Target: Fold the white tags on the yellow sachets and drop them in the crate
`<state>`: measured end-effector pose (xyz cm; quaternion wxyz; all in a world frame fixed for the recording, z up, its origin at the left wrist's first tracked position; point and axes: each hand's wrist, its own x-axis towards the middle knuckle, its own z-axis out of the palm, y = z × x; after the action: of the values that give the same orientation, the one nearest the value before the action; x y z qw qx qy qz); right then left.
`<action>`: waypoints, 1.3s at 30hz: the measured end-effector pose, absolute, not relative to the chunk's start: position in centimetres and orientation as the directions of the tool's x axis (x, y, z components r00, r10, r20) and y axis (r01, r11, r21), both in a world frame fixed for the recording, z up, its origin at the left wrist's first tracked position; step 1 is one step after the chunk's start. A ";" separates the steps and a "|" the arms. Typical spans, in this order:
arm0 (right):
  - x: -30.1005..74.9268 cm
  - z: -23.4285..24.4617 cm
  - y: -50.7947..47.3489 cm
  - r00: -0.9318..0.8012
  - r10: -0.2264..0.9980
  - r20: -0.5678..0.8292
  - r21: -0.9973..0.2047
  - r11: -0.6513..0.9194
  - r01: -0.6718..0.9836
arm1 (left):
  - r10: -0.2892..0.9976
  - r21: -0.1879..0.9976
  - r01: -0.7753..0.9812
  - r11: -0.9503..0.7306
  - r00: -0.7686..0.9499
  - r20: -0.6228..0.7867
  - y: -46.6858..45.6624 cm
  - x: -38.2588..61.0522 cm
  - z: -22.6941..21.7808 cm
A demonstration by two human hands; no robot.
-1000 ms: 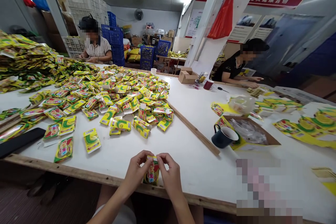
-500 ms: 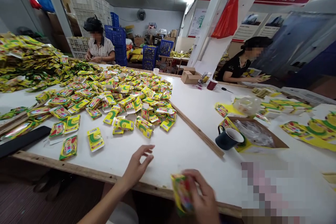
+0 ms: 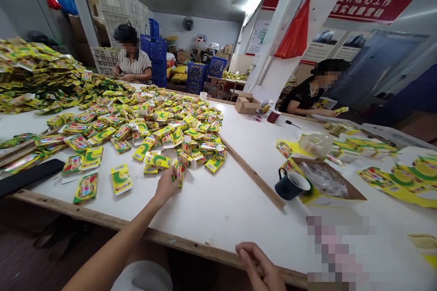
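Observation:
My left hand (image 3: 166,186) reaches out over the white table (image 3: 221,209) and closes its fingers on a small yellow-green packet (image 3: 179,173) at the near edge of the big packet pile (image 3: 153,127). My right hand (image 3: 261,268) hovers at the table's wooden front edge, fingers loosely curled, with nothing visible in it. Flat loose packets (image 3: 120,179) lie to the left of my left hand.
A dark mug (image 3: 291,185) and an open cardboard box (image 3: 324,177) stand to the right. A wooden strip (image 3: 252,173) lies diagonally across the table. Two other people (image 3: 131,59) (image 3: 314,91) sit at the far side. A black object (image 3: 27,177) rests at the left edge.
Both hands held one packet at the table edge; the right hand carried it down right and now shows none. The left hand stretched forward and took hold of a packet in the pile.

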<state>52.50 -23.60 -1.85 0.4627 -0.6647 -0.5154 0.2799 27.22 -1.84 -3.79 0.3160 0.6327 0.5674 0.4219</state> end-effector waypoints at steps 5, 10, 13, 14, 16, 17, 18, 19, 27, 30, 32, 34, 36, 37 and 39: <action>47.5 -2.8 -18.8 0.270 0.956 0.115 -0.978 0.061 0.200 | 0.986 0.965 0.218 -0.148 0.110 0.126 -7.6 26.7 -4.0; 44.2 -3.9 -15.9 0.290 0.941 0.176 -0.984 0.175 0.028 | 0.918 0.980 -0.198 -0.031 0.381 0.107 -13.1 28.9 -3.8; 43.7 -4.5 -15.9 0.281 0.940 0.192 -0.981 0.187 0.046 | 0.914 0.988 -0.140 -0.061 0.391 0.112 -13.6 29.2 -3.8; 43.9 -4.7 -16.1 0.266 0.944 0.194 -0.981 0.184 0.062 | 0.911 0.991 -0.115 -0.074 0.396 0.114 -13.5 29.1 -3.9; 44.4 -5.0 -16.4 0.225 0.955 0.193 -0.980 0.175 0.097 | 0.897 0.993 -0.066 -0.093 0.428 0.113 -13.1 28.9 -4.0; 44.6 -5.0 -16.5 0.202 0.961 0.190 -0.979 0.169 0.116 | 0.887 0.994 -0.048 -0.101 0.447 0.111 -12.9 28.7 -4.0; 44.9 -5.0 -16.5 0.179 0.966 0.187 -0.977 0.163 0.136 | 0.878 0.994 -0.032 -0.107 0.467 0.110 -12.7 28.6 -3.9; 45.0 -4.9 -16.4 0.154 0.971 0.183 -0.975 0.159 0.156 | 0.870 0.993 -0.020 -0.116 0.481 0.111 -12.5 28.5 -3.8; 44.1 -3.6 -14.0 0.208 0.942 0.264 -0.955 0.226 0.192 | 0.911 0.991 -0.045 -0.128 0.390 0.136 -10.8 28.7 -3.5; 44.0 -3.9 -13.9 0.237 0.937 0.256 -0.963 0.224 0.153 | 0.933 0.987 -0.075 -0.143 0.322 0.159 -10.9 28.9 -3.7; 44.2 -3.9 -14.1 0.192 0.944 0.269 -0.952 0.231 0.199 | 0.930 0.982 -0.019 -0.188 0.320 0.184 -11.1 28.9 -3.5; 44.4 -3.7 -14.4 0.142 0.947 0.289 -0.935 0.248 0.252 | 0.922 0.971 0.044 -0.235 0.327 0.208 -11.4 28.9 -3.2; 44.4 -3.3 -14.7 0.127 0.943 0.308 -0.924 0.264 0.276 | 0.924 0.964 0.072 -0.255 0.311 0.221 -11.5 29.0 -2.9; 44.4 -3.1 -14.8 0.133 0.940 0.314 -0.921 0.267 0.282 | 0.928 0.965 0.076 -0.252 0.300 0.219 -11.6 29.0 -2.7; 44.1 -2.8 -14.9 0.162 0.934 0.319 -0.919 0.263 0.294 | 0.940 0.972 0.073 -0.225 0.278 0.197 -11.7 29.3 -2.6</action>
<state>44.14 -14.91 -2.82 0.5459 -0.5318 -0.5774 0.2929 29.26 -11.65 -2.59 0.4799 0.6393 0.3964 0.4515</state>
